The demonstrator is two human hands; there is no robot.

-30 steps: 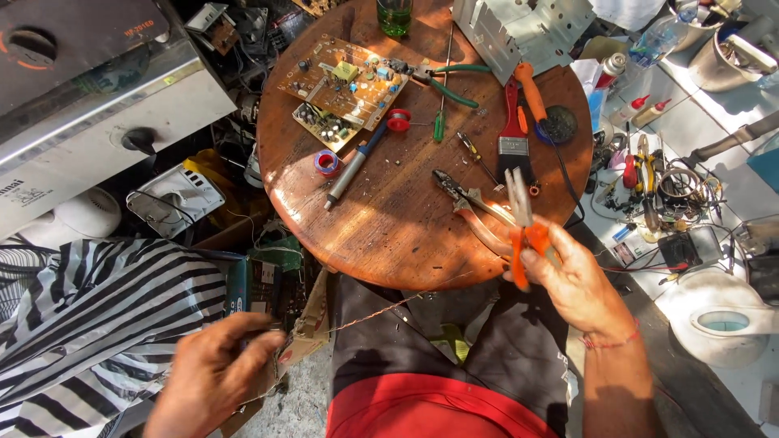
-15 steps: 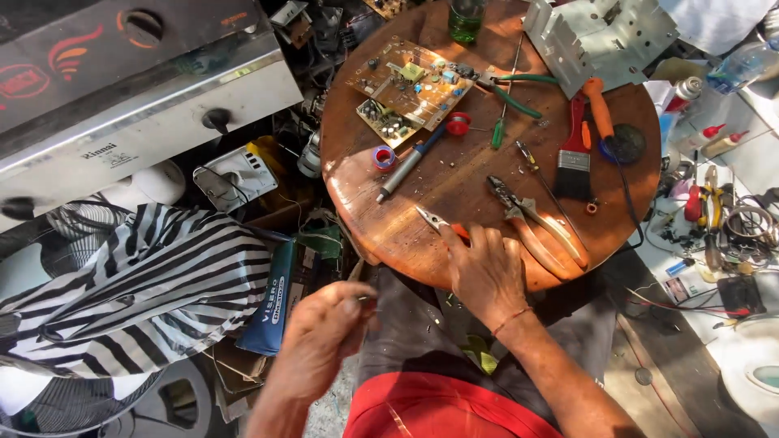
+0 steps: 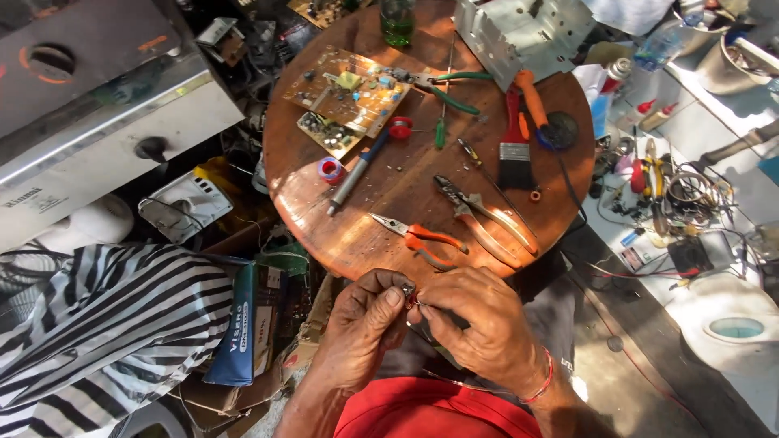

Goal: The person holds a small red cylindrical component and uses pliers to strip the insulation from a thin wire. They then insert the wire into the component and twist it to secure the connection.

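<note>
My left hand (image 3: pixel 365 320) and my right hand (image 3: pixel 479 320) meet just below the near edge of a round wooden table (image 3: pixel 398 195). Together their fingertips pinch a small dark part with a red bit (image 3: pixel 410 294); it is too small to tell what it is. Orange-handled needle-nose pliers (image 3: pixel 418 238) lie on the table just beyond my hands. Larger pliers with bare metal handles (image 3: pixel 479 215) lie to their right.
Farther back on the table lie two brown circuit boards (image 3: pixel 345 97), a grey soldering tool (image 3: pixel 357 170), solder spools (image 3: pixel 330 169), green-handled pliers (image 3: pixel 446 89), a paintbrush (image 3: pixel 513 138) and a green bottle (image 3: pixel 398 20). A striped cloth (image 3: pixel 105 324) lies left; tangled wires and tools (image 3: pixel 673 195) right.
My right hand set the orange-handled pliers down on the table and came back. My left hand rose from below the table, and both hands now pinch a small part together.
</note>
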